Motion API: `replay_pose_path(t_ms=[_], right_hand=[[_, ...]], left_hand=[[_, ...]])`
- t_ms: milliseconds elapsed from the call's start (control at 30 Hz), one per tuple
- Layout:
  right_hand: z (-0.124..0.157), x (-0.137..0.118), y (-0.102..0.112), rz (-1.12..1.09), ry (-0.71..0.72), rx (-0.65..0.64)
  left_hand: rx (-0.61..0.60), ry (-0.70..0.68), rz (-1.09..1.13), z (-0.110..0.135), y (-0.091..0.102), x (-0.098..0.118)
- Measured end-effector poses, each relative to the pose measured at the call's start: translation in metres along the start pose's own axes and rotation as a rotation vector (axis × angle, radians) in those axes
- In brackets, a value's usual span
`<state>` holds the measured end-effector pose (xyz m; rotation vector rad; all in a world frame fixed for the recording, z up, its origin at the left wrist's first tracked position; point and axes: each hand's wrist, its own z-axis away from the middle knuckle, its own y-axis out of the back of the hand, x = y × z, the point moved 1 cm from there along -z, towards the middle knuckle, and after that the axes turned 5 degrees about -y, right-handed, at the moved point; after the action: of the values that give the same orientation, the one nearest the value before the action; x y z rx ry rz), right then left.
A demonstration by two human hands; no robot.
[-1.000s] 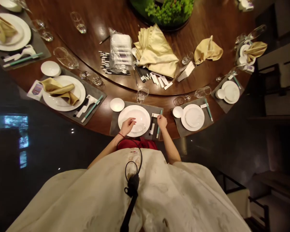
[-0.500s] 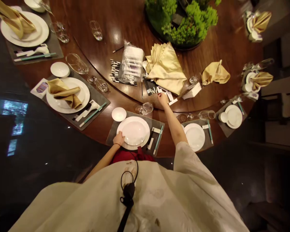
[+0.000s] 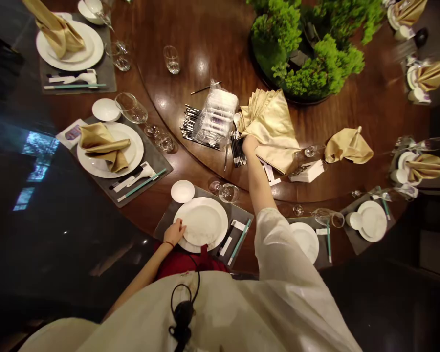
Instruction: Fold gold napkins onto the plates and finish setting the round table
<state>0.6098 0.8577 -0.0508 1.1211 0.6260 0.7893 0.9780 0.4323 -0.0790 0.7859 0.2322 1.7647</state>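
Reached farther across the tabletop (image 3: 220,49) with the right hand (image 3: 250,144) since a moment earlier, from the white strips (image 3: 268,171) to the black sticks (image 3: 237,151). At left, touching the left rim of the stacked white plates (image 3: 205,222) with the left hand (image 3: 174,232); impossible to tell whether clamped in that grip. Rightward, placed between the sticks and the gold napkins (image 3: 278,129), with fingertips hidden and grip again impossible to tell.

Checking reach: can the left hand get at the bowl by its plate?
Likely yes: the left hand is at the rim of the large plate, near the bowl, with nothing upright between hand and bowl.
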Motion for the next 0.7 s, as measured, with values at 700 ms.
replay_pose_path(t_ms=[700], right_hand=[[0.475, 0.208, -0.147, -0.895, -0.455, -0.315]], left_hand=[[-0.083, -0.076, -0.426, 0.017, 0.067, 0.011]])
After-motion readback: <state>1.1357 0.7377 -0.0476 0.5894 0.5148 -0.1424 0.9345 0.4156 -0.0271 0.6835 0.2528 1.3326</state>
